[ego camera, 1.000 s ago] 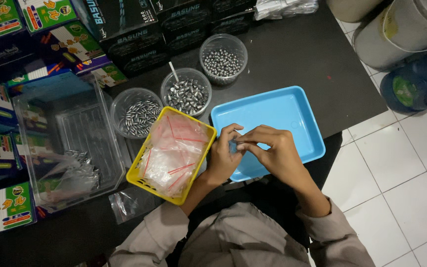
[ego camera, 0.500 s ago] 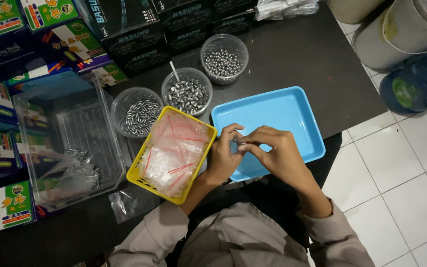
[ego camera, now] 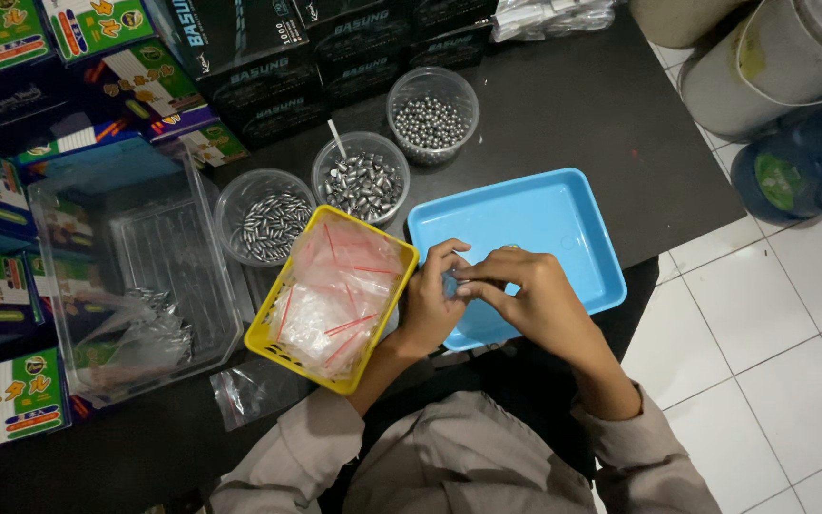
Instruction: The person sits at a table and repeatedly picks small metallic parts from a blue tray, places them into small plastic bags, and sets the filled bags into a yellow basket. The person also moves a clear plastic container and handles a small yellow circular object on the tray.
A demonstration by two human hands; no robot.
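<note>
The small thing (ego camera: pixel 451 284) between the two hands is very hard to see. Only a little bluish bit shows, and the fingers hide the rest, so I cannot tell what it is. The person's body is cut off at the bottom edge. The boxes (ego camera: pixel 11 238) on the far left run out of the picture too.

The small thing sits right where the two hands meet, over the near left corner of the blue tray (ego camera: pixel 563 214). It is just beside the yellow basket (ego camera: pixel 278 338).

The left hand (ego camera: pixel 430 300) has its fingers (ego camera: pixel 449 252) curled in close, and the tips pinch the small thing. The right hand (ego camera: pixel 535 295) also has its fingers bent in tight, and the tips touch the same small thing. Both hands press together there, with almost no gap between them.

The yellow basket holds a pile of clear little bags (ego camera: pixel 330 290) with red strips. Behind it stand three round clear tubs (ego camera: pixel 266 227) full of small grey metal pieces. One has long pieces, one has a white stick in it, and the far one has round balls. A big clear box (ego camera: pixel 135 276) sits on the left of the dark bench (ego camera: pixel 563 105).
</note>
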